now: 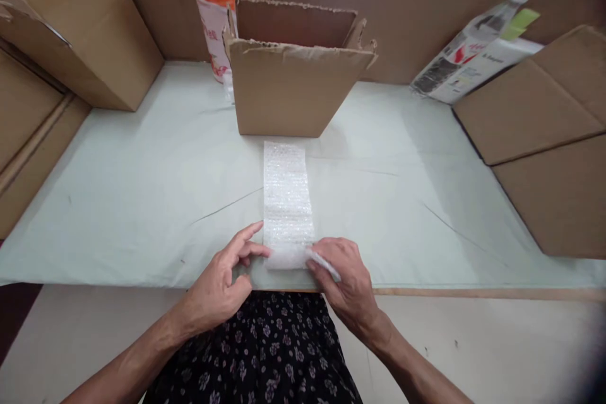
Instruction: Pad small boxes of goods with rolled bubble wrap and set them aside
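A strip of clear bubble wrap (286,189) lies lengthwise on the pale green cloth in front of me, its near end close to the table edge. My left hand (220,281) is beside the strip's left edge, fingers apart, with fingertips at or touching the wrap near its lower corner. At the lower right corner, my right hand (343,274) is closed on a small white object (326,263). Its kind is unclear, as the fingers hide part of it; I cannot tell whether it is a separate thing or a fold of the wrap.
An open cardboard box (293,91) stands just beyond the strip. Behind it is an orange-and-white bottle (215,9). More cardboard boxes stand at left (99,31) and right (544,151). A clear bottle with a dark label (454,53) leans at the back right. Pale cloth (142,202) covers the table.
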The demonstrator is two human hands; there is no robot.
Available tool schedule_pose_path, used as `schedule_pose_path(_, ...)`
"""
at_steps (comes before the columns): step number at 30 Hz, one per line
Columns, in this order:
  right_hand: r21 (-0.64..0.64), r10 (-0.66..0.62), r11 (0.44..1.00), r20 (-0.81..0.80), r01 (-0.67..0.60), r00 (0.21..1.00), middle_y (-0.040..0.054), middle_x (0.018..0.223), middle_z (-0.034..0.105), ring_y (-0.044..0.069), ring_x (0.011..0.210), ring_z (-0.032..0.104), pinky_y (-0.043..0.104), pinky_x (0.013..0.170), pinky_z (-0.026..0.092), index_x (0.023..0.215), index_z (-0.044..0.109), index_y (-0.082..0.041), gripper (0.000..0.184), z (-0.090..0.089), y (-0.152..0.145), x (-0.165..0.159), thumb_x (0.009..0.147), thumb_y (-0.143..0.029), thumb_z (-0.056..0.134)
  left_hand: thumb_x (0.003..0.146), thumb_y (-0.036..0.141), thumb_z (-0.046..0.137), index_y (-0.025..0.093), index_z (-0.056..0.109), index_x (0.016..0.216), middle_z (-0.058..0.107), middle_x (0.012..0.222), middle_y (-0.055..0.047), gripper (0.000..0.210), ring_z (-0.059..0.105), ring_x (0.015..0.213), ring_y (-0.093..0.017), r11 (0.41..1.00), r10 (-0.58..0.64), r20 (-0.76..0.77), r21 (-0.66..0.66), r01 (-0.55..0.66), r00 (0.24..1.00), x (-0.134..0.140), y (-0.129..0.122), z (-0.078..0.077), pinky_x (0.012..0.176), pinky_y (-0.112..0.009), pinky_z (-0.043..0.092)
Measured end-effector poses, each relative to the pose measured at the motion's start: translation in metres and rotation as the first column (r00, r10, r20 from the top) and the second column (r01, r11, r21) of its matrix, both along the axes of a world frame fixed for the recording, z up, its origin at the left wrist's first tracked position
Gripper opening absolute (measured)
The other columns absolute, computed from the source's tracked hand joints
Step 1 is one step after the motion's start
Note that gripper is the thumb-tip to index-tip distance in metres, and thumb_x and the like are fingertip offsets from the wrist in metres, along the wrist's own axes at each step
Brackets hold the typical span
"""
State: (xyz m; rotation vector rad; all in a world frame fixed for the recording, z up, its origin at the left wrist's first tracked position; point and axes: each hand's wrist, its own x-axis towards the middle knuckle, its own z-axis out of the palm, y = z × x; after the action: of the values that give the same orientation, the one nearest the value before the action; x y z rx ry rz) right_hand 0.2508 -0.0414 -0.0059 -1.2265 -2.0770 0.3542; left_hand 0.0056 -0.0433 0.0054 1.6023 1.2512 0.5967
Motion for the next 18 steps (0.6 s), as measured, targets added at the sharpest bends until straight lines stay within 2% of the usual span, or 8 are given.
schedule_pose_path(3, -0.014, -0.102, 0.995, 0.062, 0.103, 0.993, 0.005, 0.091, 0.07, 0.023, 0.085, 0.064, 0.039, 0.08, 0.049, 0.117, 0.061, -0.024, 0.02, -0.003, 0.029, -0.005, 0.098, -0.027, 0.056, 0.084, 0.013, 0.054, 0.028, 0.031, 0.154, 0.07, 0.112, -0.005, 0.075, 0.065, 0.102, -0.018, 0.992, 0.099, -0.021, 0.081, -0.097, 0.995, 0.007, 0.006, -0.003, 0.094, -0.036, 0.054)
schedule_pose_path(6, 0.054, -0.179, 0.984, 0.185, 0.171, 0.966, 0.0125, 0.113, 0.069, 0.03, 0.103, 0.064, 0.047, 0.088, 0.048, 0.142, 0.047, -0.021, 0.048, -0.012, 0.045, -0.001, 0.097, -0.037, 0.056, 0.091, 0.018, 0.052, 0.023, 0.037, 0.15, 0.068, 0.093, -0.002, 0.061, 0.065, 0.09, -0.018, 0.954, 0.187, -0.085, 0.253, -0.16, 0.979, 0.022, 0.015, -0.013, 0.087, -0.036, 0.055)
schedule_pose_path(8, 0.086, -0.21, 0.977, 0.204, 0.196, 0.956, 0.0166, 0.127, 0.064, 0.033, 0.116, 0.06, 0.05, 0.094, 0.047, 0.15, 0.037, -0.02, 0.059, -0.011, 0.044, 0.006, 0.097, -0.036, 0.057, 0.092, 0.016, 0.05, 0.021, 0.041, 0.147, 0.066, 0.085, -0.001, 0.055, 0.063, 0.083, -0.018, 0.923, 0.212, -0.136, 0.354, -0.152, 0.968, 0.029, 0.022, -0.018, 0.081, -0.035, 0.054)
schedule_pose_path(10, 0.057, -0.131, 0.991, 0.193, 0.123, 0.972, 0.0173, 0.134, 0.06, 0.033, 0.122, 0.057, 0.05, 0.096, 0.047, 0.149, 0.04, -0.021, 0.058, -0.006, 0.038, 0.012, 0.095, -0.032, 0.059, 0.093, 0.015, 0.051, 0.021, 0.047, 0.141, 0.065, 0.081, 0.0, 0.049, 0.061, 0.079, -0.018, 0.908, 0.2, -0.188, 0.404, -0.109, 0.962, 0.03, 0.028, -0.019, 0.076, -0.035, 0.053)
schedule_pose_path(13, -0.059, 0.111, 0.993, 0.224, -0.1, 0.968, 0.0157, 0.138, 0.059, 0.032, 0.125, 0.056, 0.05, 0.097, 0.047, 0.136, 0.053, -0.021, 0.048, 0.0, 0.027, 0.017, 0.091, -0.031, 0.064, 0.093, 0.015, 0.054, 0.021, 0.053, 0.131, 0.064, 0.078, 0.0, 0.039, 0.059, 0.074, -0.018, 0.895, 0.176, -0.237, 0.443, -0.055, 0.955, 0.026, 0.031, -0.014, 0.071, -0.034, 0.051)
schedule_pose_path(14, -0.074, 0.154, 0.987, 0.241, -0.14, 0.958, 0.0148, 0.139, 0.059, 0.032, 0.126, 0.056, 0.05, 0.098, 0.047, 0.132, 0.056, -0.022, 0.043, 0.0, 0.026, 0.016, 0.09, -0.029, 0.065, 0.093, 0.015, 0.054, 0.02, 0.054, 0.13, 0.064, 0.081, -0.001, 0.037, 0.059, 0.077, -0.019, 0.884, 0.166, -0.241, 0.465, -0.036, 0.956, 0.025, 0.03, -0.012, 0.073, -0.035, 0.051)
schedule_pose_path(16, -0.053, 0.16, 0.987, 0.245, -0.151, 0.956, 0.0122, 0.135, 0.064, 0.03, 0.126, 0.057, 0.05, 0.098, 0.046, 0.124, 0.061, -0.023, 0.031, -0.003, 0.027, 0.014, 0.093, -0.022, 0.061, 0.091, 0.014, 0.056, 0.019, 0.054, 0.13, 0.067, 0.098, -0.007, 0.04, 0.061, 0.092, -0.022, 0.856, 0.103, -0.25, 0.516, 0.042, 0.963, 0.024, 0.026, -0.007, 0.082, -0.04, 0.052)
schedule_pose_path(18, -0.016, 0.154, 0.988, 0.176, -0.153, 0.972, 0.0092, 0.123, 0.071, 0.026, 0.121, 0.061, 0.047, 0.097, 0.048, 0.118, 0.064, -0.023, 0.026, -0.006, 0.031, 0.01, 0.095, -0.014, 0.057, 0.088, 0.011, 0.058, 0.018, 0.054, 0.131, 0.066, 0.117, -0.012, 0.044, 0.059, 0.109, -0.026, 0.828, 0.005, -0.265, 0.542, 0.145, 0.964, 0.025, 0.021, -0.005, 0.093, -0.044, 0.05)
